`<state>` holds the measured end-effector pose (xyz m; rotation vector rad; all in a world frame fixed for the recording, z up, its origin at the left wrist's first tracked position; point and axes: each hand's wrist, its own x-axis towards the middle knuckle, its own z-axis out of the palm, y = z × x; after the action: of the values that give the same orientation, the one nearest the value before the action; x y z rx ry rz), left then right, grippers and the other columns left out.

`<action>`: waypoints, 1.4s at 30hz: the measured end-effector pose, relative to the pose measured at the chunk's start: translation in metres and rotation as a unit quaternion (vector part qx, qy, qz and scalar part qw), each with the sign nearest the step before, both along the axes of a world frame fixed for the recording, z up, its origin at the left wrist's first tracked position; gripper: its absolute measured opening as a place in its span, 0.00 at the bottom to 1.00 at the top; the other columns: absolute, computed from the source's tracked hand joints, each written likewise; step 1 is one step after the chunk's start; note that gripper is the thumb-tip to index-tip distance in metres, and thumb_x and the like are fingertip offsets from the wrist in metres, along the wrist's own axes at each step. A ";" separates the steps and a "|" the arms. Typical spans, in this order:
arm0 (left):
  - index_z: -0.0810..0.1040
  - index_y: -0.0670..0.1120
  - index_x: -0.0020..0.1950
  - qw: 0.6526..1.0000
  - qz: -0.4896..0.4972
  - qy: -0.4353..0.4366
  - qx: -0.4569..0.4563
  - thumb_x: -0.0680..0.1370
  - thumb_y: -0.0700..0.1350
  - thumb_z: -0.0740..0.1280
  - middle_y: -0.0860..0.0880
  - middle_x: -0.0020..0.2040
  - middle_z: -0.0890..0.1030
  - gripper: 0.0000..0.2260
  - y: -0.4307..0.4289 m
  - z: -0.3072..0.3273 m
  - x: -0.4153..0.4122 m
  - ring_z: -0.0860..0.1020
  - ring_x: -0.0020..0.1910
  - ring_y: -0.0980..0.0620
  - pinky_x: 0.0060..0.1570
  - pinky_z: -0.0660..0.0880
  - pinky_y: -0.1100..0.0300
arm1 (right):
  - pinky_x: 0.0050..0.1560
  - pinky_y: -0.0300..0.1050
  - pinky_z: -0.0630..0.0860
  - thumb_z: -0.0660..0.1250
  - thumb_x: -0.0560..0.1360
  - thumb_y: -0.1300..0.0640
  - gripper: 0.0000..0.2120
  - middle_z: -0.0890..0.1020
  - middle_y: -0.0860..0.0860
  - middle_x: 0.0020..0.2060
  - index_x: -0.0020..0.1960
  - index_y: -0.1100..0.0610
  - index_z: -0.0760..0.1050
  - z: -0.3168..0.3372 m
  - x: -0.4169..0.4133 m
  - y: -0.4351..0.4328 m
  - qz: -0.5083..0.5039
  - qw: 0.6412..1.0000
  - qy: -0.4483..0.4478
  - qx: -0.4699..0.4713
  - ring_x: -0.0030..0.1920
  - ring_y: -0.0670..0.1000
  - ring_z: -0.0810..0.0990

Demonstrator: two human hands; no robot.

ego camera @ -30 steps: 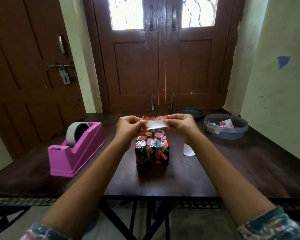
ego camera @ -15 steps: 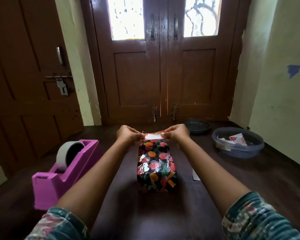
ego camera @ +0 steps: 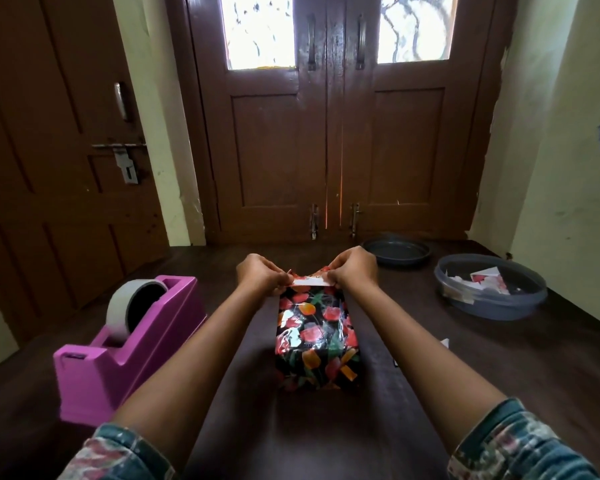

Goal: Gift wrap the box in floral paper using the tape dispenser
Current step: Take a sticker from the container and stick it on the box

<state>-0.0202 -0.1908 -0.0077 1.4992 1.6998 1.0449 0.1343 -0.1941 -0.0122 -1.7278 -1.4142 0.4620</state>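
The box (ego camera: 316, 337), covered in black paper with red and orange flowers, lies on the dark wooden table (ego camera: 499, 375) between my forearms. At its far end a loose paper flap (ego camera: 309, 280) shows its white underside. My left hand (ego camera: 262, 276) pinches the flap's left corner and my right hand (ego camera: 354, 270) pinches its right corner. The far end face of the box is hidden behind the flap and my fingers. A pink tape dispenser (ego camera: 129, 351) with a grey tape roll (ego camera: 134, 306) stands to the left of my left arm.
A grey plastic bowl (ego camera: 492, 299) with paper scraps sits at the right. A dark round lid (ego camera: 397, 253) lies behind my right hand. A small white paper scrap (ego camera: 444, 342) lies by my right forearm. Brown doors stand right behind the table.
The flap has come down from above the box to its far top edge, both hands lowering with it. The camera has leaned in closer over the table.
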 end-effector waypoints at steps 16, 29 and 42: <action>0.75 0.47 0.47 0.984 0.044 0.168 0.037 0.69 0.47 0.75 0.49 0.48 0.77 0.12 0.005 -0.009 0.002 0.76 0.49 0.50 0.45 0.76 0.55 | 0.55 0.49 0.74 0.72 0.70 0.54 0.21 0.76 0.58 0.57 0.58 0.61 0.72 -0.013 0.001 0.001 -0.033 0.996 -0.076 -0.028 0.58 0.58 0.75; 0.79 0.39 0.43 0.990 0.060 -0.112 -0.052 0.76 0.39 0.68 0.38 0.50 0.81 0.04 -0.002 -0.018 0.003 0.77 0.34 0.49 0.29 0.75 0.61 | 0.52 0.49 0.77 0.66 0.75 0.51 0.16 0.83 0.59 0.46 0.45 0.64 0.82 -0.029 0.013 -0.012 -0.015 0.994 0.102 -0.046 0.49 0.57 0.81; 0.75 0.37 0.56 0.986 -0.033 -0.103 -0.124 0.72 0.39 0.73 0.46 0.36 0.77 0.15 -0.006 -0.014 0.003 0.75 0.26 0.56 0.19 0.67 0.66 | 0.35 0.40 0.74 0.75 0.68 0.55 0.15 0.80 0.55 0.46 0.49 0.62 0.78 -0.016 0.006 -0.012 0.005 0.979 0.156 -0.130 0.38 0.48 0.77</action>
<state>-0.0168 -0.1968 -0.0212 1.2366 1.5602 0.8834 0.1400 -0.2064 -0.0287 -1.7578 -1.1754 0.9171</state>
